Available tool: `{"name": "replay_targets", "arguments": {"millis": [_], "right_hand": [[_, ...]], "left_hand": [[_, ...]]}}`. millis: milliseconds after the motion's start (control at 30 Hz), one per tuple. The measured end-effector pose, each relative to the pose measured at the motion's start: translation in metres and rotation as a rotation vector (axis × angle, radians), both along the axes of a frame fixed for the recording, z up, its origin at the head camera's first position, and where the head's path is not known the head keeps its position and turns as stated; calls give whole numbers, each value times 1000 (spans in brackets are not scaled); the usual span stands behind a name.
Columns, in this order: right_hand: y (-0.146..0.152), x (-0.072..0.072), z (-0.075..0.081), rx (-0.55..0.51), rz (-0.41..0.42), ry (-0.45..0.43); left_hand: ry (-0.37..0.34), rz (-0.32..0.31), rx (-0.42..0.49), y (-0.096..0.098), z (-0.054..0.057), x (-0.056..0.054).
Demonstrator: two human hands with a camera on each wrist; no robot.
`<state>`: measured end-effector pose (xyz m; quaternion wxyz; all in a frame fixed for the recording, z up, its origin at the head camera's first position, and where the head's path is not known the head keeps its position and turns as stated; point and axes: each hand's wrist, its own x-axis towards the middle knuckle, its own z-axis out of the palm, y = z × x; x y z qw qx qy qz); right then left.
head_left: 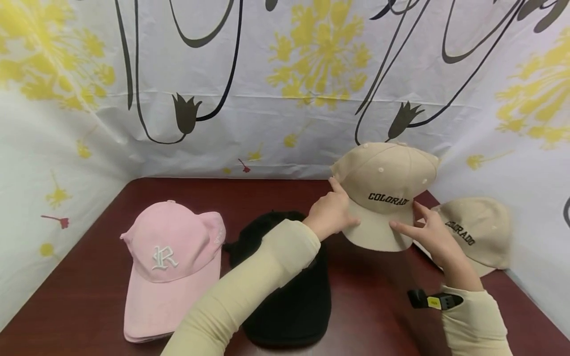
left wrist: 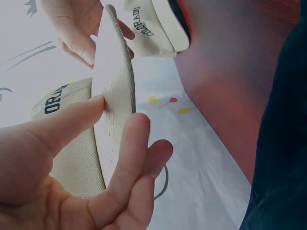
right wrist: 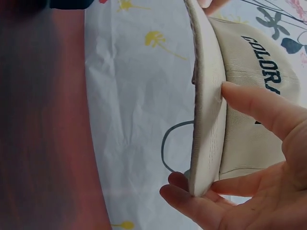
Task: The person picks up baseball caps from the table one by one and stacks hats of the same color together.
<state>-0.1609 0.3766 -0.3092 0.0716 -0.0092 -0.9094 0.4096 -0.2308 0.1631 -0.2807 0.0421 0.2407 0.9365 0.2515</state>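
Observation:
Both hands hold a beige baseball cap (head_left: 383,183) marked COLORADO above the table's back right part. My left hand (head_left: 329,210) pinches one side of its brim (left wrist: 112,96), thumb on top and fingers beneath. On the opposite side my right hand (head_left: 438,237) pinches the brim (right wrist: 208,110) the same way. A second beige COLORADO cap (head_left: 483,232) lies on the table at the right, partly behind my right hand. Below my left forearm is a black cap (head_left: 289,306), partly covered by the sleeve. A pink cap (head_left: 171,262) with a white R sits at the left.
The dark red table (head_left: 80,277) ends against a white sheet (head_left: 249,133) printed with yellow flowers and dark stems, which hangs at the back and both sides. A black wrist strap (head_left: 438,300) with a yellow label is on my right wrist.

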Motion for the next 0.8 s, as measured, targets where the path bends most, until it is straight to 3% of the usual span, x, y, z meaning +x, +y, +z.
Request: {"name": "replay_targets", "arguments": {"millis": [200,367,567,800], "right_hand": [[1,4,-12,-31,14,-7],[4,12,-27,40,2,13],[9,24,-46,170,-16,100],[11,37,-58,158,-15,-23]], "left_hand": [[103,26,-88,6,-8,10],[183,25,-202,15,-20,20],[192,4,-316,24,-35,31],[165,-26,-415,29,-47,40]]}}
